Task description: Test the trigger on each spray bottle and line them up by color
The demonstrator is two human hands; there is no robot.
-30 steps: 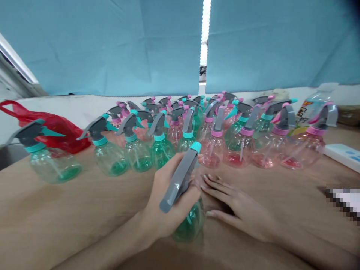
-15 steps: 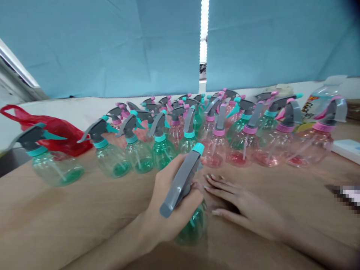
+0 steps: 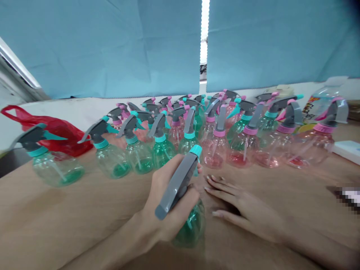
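My left hand (image 3: 165, 202) is wrapped round the neck of a green spray bottle (image 3: 192, 228), below its grey trigger head with a turquoise nozzle. The nozzle points away from me, towards the rows of bottles. Part of the bottle's neck and trigger is hidden by my fingers. Flat on the wooden table (image 3: 98, 217) lies my right hand (image 3: 242, 202), fingers stretched out and holding nothing, just right of that bottle. Beyond my hands stand a green spray bottle (image 3: 164, 152) and a pink spray bottle (image 3: 215, 152), among several more of both colours.
A red plastic bag (image 3: 62, 131) lies at the left behind a green bottle. At the far right stands a large clear container (image 3: 323, 97), with a white box (image 3: 348, 150) in front of it. A blurred-out object (image 3: 351, 195) rests at the right edge. Blue sheeting (image 3: 98, 48) hangs behind.
My left hand and the spray bottle in it have shifted slightly to the left. My right hand stays flat in the same place.
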